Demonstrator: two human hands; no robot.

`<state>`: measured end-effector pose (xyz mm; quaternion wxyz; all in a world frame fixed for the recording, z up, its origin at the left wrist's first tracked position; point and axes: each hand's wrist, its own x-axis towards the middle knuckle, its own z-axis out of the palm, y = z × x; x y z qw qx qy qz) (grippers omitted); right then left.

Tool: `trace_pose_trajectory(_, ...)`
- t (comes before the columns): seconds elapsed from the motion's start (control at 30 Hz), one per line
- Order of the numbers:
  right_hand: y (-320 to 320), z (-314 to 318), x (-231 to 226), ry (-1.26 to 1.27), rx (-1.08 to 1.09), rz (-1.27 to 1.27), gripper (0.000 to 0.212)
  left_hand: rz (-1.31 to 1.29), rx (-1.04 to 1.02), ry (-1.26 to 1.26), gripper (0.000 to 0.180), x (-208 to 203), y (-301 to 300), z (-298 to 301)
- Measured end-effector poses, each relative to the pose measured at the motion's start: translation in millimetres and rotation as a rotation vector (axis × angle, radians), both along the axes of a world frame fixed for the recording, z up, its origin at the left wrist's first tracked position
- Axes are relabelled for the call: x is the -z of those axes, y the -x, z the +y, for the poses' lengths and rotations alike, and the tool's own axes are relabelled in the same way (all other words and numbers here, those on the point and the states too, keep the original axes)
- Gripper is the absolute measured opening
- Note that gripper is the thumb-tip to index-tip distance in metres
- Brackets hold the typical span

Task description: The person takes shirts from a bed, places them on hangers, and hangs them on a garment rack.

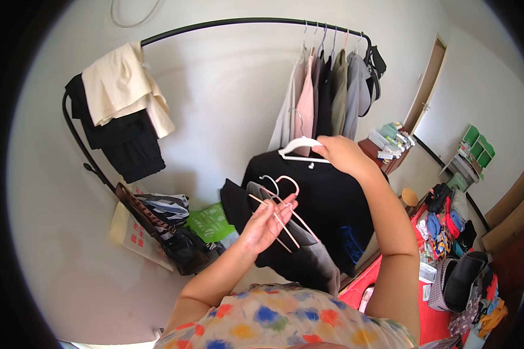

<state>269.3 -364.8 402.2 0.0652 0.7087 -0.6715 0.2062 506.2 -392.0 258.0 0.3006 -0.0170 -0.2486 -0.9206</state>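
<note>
My right hand [342,153] grips the right shoulder of a white hanger [300,143], whose metal hook points up. From it hangs a black T-shirt [326,189] with a blue print low on one side. Lower and to the left, my left hand [264,225] is closed around pink hangers [301,216], in front of the black T-shirt. A grey garment [319,262] and a black garment [234,200] hang about these hangers; which hanger bears which is partly hidden. A metal hook also rises behind my left fingers.
A black clothes rack [233,22] arches ahead, with several hung garments [320,87] at its right. Cream trousers [119,81] and black trousers [128,157] drape over its left end. Bags [183,247] hang below. Piled clothes [442,227] lie on a red surface [434,320] at right.
</note>
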Motion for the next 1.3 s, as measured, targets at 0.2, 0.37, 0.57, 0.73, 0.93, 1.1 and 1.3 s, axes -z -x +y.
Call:
trace_pose_trajectory(0.2,7,-83,-15,0.072,0.051,-0.04,0.027,0.009,-0.159,-0.011,0.014,-4,-30,-22)
trace_pose_trajectory(0.37,52,-90,-32,0.07,0.29,-0.06,0.035,-0.035,-0.267,-0.002,0.015,-4,-39,-33)
trace_pose_trajectory(0.57,76,-41,-51,0.116,0.423,-0.036,0.032,-0.055,-0.373,0.024,0.018,-5,-45,-55)
trace_pose_trajectory(0.73,33,-25,-83,0.079,0.296,0.023,0.032,-0.048,-0.403,0.015,0.022,-15,-35,-67)
trace_pose_trajectory(0.93,20,-81,-131,0.145,0.26,0.283,0.03,0.019,-0.381,-0.021,0.019,-9,-20,-81)
trace_pose_trajectory(1.1,29,-145,-182,0.162,0.383,0.375,0.026,0.018,-0.386,-0.062,0.021,0,-12,-86)
trace_pose_trajectory(1.3,58,-199,-191,0.157,0.503,0.309,0.026,-0.069,-0.347,0.028,0.022,4,-11,-82)
